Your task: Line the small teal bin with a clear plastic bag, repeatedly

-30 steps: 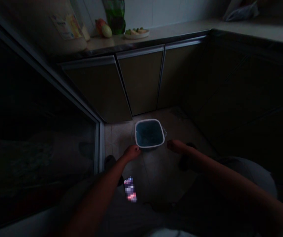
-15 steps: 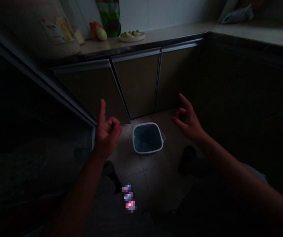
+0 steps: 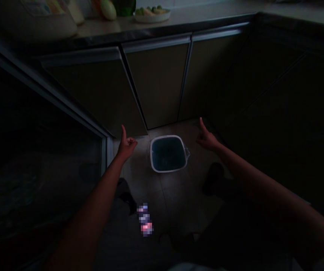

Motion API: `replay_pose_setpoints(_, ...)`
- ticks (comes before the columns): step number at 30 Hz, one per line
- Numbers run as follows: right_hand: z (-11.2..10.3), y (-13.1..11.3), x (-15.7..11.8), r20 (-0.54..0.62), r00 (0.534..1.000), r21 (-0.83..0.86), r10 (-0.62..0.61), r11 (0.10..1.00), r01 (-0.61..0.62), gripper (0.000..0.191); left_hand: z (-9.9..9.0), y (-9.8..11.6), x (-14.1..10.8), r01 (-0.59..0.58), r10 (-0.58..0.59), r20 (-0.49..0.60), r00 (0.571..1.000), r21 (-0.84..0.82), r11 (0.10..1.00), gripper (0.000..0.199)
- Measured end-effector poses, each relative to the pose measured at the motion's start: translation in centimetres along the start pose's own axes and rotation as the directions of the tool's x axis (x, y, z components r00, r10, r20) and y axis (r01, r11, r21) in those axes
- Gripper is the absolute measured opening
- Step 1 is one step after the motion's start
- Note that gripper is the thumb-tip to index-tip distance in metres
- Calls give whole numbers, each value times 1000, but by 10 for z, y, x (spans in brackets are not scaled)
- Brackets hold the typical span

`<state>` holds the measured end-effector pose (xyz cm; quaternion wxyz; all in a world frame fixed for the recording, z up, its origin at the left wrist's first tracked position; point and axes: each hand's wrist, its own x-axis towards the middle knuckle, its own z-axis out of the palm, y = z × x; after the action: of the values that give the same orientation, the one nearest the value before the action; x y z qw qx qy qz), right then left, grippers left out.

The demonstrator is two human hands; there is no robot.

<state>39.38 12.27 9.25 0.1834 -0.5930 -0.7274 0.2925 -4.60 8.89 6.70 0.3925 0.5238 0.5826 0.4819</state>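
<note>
On the tiled floor between my hands stands a rounded-square bin (image 3: 169, 136) with a white rim and a dark blue-green inside; what it holds is too dark to tell. A bit of clear film or a thin handle sticks out at its right side. My left hand (image 3: 127, 145) hovers left of the bin, index finger stretched up, the other fingers curled, nothing in it. To the right of the bin, my right hand (image 3: 207, 138) points its index finger forward with the rest bent in, also without an object. Neither hand touches the bin.
Cabinet doors (image 3: 156, 82) rise behind the bin under a counter (image 3: 207, 17). On the counter are a plate of green and pale food (image 3: 152, 15), a pale round vegetable (image 3: 108, 9) and a large container (image 3: 46, 22). A pixelated bright patch (image 3: 145, 219) lies near my feet.
My view has tilted down, so the counter sits higher. Both hands look smaller and farther out, on either side of the bin. The right hand's fingers are more curled, its index still extended.
</note>
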Motion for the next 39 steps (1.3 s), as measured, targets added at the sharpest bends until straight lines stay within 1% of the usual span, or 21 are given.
replay_pose_setpoints(2, 0, -3, 0, -3, 1000, -22, -1, 1000, 1, 116, -2, 7, 2, -10, 10, -21, 1000, 7, 1000, 124)
replay_pose_setpoints(4, 3, -7, 0, -1, 1000, -58, 1, 998, -1, 113, 1, 11, 1, -26, 26, -29, 999, 13, 1000, 122)
replay_pose_setpoints(6, 11, -12, -1, 14, 1000, -116, 4, 993, -2, 102, 8, 10, -3, -34, 34, -21, 999, 10, 999, 115)
replay_pose_setpoints(7, 17, -15, -4, 28, 1000, -154, 8, 988, -4, 90, 12, 8, -6, -28, 29, -15, 999, 6, 1000, 108)
replay_pose_setpoints(9, 34, -21, -14, 87, 996, -237, 19, 971, 2, 62, 20, 0, -14, 9, -10, 12, 1000, 11, 1000, 85)
replay_pose_setpoints(10, 44, -24, -22, 140, 990, -279, 16, 960, 23, 50, 24, -6, -18, 41, -42, 37, 998, 23, 999, 71)
replay_pose_setpoints(11, 56, -26, -30, 207, 978, -316, 7, 947, 60, 41, 29, -13, -23, 79, -82, 74, 994, 45, 996, 57)
replay_pose_setpoints(12, 68, -27, -39, 284, 959, -344, -9, 932, 111, 37, 33, -20, -28, 117, -125, 119, 985, 73, 990, 45)
replay_pose_setpoints(14, 90, -26, -57, 433, 900, -369, -40, 904, 218, 37, 39, -36, -40, 188, -216, 225, 950, 141, 972, 30)
replay_pose_setpoints(15, 99, -24, -64, 488, 871, -370, -44, 894, 253, 38, 42, -45, -46, 219, -262, 278, 924, 177, 960, 26)
replay_pose_setpoints(16, 107, -22, -70, 524, 850, -367, -42, 890, 271, 39, 45, -53, -53, 254, -316, 332, 889, 215, 943, 24)
replay_pose_setpoints(18, 117, -14, -77, 558, 829, -349, -43, 894, 281, 39, 48, -70, -66, 327, -426, 418, 802, 289, 900, 21)
replay_pose_setpoints(20, 122, -7, -79, 557, 829, -330, -50, 903, 276, 39, 50, -84, -78, 388, -515, 471, 716, 344, 855, 21)
replay_pose_setpoints(22, 124, -1, -77, 551, 833, -318, -47, 911, 261, 41, 52, -94, -89, 426, -566, 500, 655, 374, 823, 23)
replay_pose_setpoints(24, 125, 1, -76, 549, 836, -319, -26, 918, 238, 45, 55, -101, -96, 452, -596, 522, 610, 389, 803, 27)
replay_pose_setpoints(27, 124, -3, -75, 558, 830, -316, -7, 923, 220, 49, 58, -106, -101, 486, -618, 549, 562, 386, 784, 39)
replay_pose_setpoints(29, 120, -10, -73, 562, 827, -326, 7, 921, 214, 47, 58, -108, -100, 508, -625, 562, 542, 373, 777, 50)
replay_pose_setpoints(31, 113, -18, -69, 555, 831, -348, 25, 915, 205, 42, 57, -109, -98, 520, -623, 565, 541, 358, 776, 61)
replay_pose_setpoints(33, 102, -27, -63, 545, 838, -369, 32, 906, 206, 34, 56, -110, -96, 513, -613, 561, 556, 349, 784, 68)
replay_pose_setpoints(37, 74, -42, -49, 533, 845, -351, -50, 895, 274, 14, 57, -109, -93, 490, -604, 540, 586, 358, 795, 63)
replay_pose_setpoints(39, 58, -50, -43, 502, 859, -317, -104, 902, 294, 6, 58, -107, -92, 493, -608, 527, 593, 360, 792, 60)
